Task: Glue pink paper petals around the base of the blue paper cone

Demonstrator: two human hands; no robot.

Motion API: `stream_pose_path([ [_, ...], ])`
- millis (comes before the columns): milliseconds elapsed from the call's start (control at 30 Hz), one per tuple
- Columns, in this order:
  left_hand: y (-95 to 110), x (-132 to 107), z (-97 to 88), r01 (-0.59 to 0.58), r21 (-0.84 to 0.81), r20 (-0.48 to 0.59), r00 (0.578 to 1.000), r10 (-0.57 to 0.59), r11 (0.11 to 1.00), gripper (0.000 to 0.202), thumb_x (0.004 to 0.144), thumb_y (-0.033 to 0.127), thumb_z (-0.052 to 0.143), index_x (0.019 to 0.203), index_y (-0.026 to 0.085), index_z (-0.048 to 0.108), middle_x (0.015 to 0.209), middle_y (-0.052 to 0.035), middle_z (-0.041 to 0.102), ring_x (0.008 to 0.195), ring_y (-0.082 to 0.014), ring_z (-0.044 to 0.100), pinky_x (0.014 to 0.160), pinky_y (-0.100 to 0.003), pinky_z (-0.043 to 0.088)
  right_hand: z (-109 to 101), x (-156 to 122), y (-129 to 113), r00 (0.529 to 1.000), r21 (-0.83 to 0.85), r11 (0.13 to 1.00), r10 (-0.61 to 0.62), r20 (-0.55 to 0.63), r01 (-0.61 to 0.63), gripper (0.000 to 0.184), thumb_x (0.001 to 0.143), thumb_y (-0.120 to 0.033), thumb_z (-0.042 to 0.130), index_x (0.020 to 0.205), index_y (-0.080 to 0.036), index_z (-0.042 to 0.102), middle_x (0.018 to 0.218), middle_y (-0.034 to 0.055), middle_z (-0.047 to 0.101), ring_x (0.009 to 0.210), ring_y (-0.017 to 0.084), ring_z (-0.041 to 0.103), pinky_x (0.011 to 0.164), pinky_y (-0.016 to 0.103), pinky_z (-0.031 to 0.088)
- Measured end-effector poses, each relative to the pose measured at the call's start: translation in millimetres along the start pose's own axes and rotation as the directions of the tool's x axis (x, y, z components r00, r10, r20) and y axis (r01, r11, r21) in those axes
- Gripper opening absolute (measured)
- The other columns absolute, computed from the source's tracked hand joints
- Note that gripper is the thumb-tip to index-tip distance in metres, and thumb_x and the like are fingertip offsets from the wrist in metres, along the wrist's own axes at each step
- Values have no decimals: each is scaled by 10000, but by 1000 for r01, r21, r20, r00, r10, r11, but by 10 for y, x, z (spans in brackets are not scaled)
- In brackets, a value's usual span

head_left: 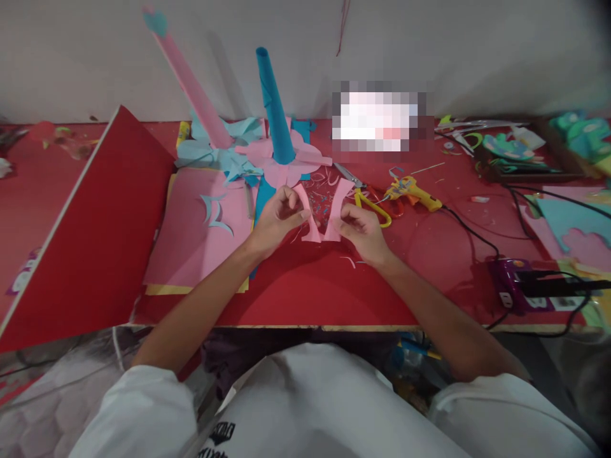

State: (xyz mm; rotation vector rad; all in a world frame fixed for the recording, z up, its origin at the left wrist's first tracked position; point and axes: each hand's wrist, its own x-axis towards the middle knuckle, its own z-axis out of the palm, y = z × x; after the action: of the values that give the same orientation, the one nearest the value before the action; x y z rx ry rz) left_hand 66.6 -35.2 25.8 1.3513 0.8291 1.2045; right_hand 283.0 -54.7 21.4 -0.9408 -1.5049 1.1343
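Red worktop [305, 292] meets a grey wall [296, 38] in our head view. Our left hand [279, 219] and right hand [363, 229] each pinch one arm of a U-shaped pink piece [337, 207] over the worktop's middle. At right, a brown tray [529, 177] holds a green, white-spotted cutout [506, 146].

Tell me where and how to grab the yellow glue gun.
Probably best by the handle of the yellow glue gun, coming from the near right: the handle reaches that way, ending at the black cord, while the nozzle end points left.
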Motion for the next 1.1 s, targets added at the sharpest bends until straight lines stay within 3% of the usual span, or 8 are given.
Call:
stream_pose_path([
  [100, 10, 2, 8, 44, -79, 55, 998, -40, 996, 631, 787, 575, 917, 842, 246, 382, 806, 46, 469, 661, -91, 500, 615, -242, 528, 1, -8, 42, 999, 56, 998, 37, -8, -37, 548, 848, -700, 796, 696, -244, 532, 671, -36, 429, 633, 139, 393, 588, 305, 347],
  [267, 26, 7, -5, 98, -147, 57, 994, -90, 984, 647, 765, 573, 935, 859, 249, 383, 820, 47, 437, 618, -78, 444, 558, -238, 482, -2, -21, 28, 995, 231, 969, 99, -17, -93, 498, 842, -693, 809, 784, -269, 555, 697, -37, 516, 633, 148, 499, 607, 317, 479],
  [400, 35, 13, -29, 88, -132, 54, 995, -82, 987, 654, 770, 610, 917, 866, 256, 375, 807, 46, 422, 593, -83, 428, 519, -251, 436, -17, -13, 4, 994, 333, 937, 106, 15, -105, 448, 868, -625, 822, 812, -264, 563, 655, -64, 565, 552, 119, 527, 576, 294, 495],
  [500, 53, 28, -69, 59, -75, 34, 998, -57, 995, 626, 796, 596, 902, 856, 253, 381, 795, 44, 416, 597, -88, 431, 523, -256, 418, -51, -2, 36, 995, 290, 952, 97, 5, -94, 461, 875, -618, 818, 775, -255, 552, 638, -70, 552, 526, 108, 536, 550, 283, 465],
  [700, 48, 66, -127, -17, 137, -40, 999, 23, 990, 518, 822, 522, 887, 843, 236, 455, 843, 23, 507, 712, -110, 489, 638, -267, 447, -74, -6, 30, 998, 39, 998, 52, 41, -54, 522, 904, -652, 767, 696, -245, 513, 612, -53, 492, 528, 108, 487, 511, 281, 406],
  [867, 7, -30, 24, -54, 329, -25, 997, 66, 943, 426, 881, 447, 833, 842, 226, 471, 848, 23, 559, 733, -111, 522, 695, -267, 473, 12, -44, 21, 999, -44, 998, 43, 21, -43, 497, 929, -640, 734, 718, -244, 521, 613, -53, 486, 533, 113, 503, 530, 286, 442],
  [1100, -26, -127, 173, -66, 326, -48, 995, 87, 943, 421, 915, 472, 807, 849, 228, 471, 828, 21, 557, 712, -110, 526, 675, -264, 467, 74, -88, 82, 999, -145, 989, 43, 23, -39, 440, 955, -609, 704, 764, -237, 568, 641, -35, 555, 570, 128, 552, 556, 291, 430],
])
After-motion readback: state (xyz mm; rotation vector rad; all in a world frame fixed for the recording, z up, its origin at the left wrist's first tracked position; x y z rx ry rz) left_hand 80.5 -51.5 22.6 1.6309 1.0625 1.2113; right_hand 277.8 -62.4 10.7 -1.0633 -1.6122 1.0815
